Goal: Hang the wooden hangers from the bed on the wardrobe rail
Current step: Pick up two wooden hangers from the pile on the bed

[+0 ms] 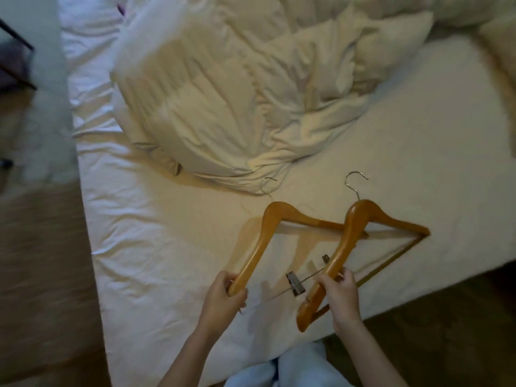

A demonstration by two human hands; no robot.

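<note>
Two wooden hangers with metal hooks hover just above the white bed [156,247]. My left hand [226,297] grips the lower end of the left hanger [265,233], which carries a metal clip bar [296,283]. My right hand [339,294] grips the near arm of the right hanger [351,238], which has a thin wooden crossbar. The right hanger crosses in front of the left one. Both hooks point away from me. No wardrobe rail shows in the head view.
A crumpled cream duvet [237,93] covers the far part of the bed, with a pillow [499,46] at the far right. Wooden floor [42,261] lies to the left and at the bed's near corner. My light trouser legs [293,370] show below.
</note>
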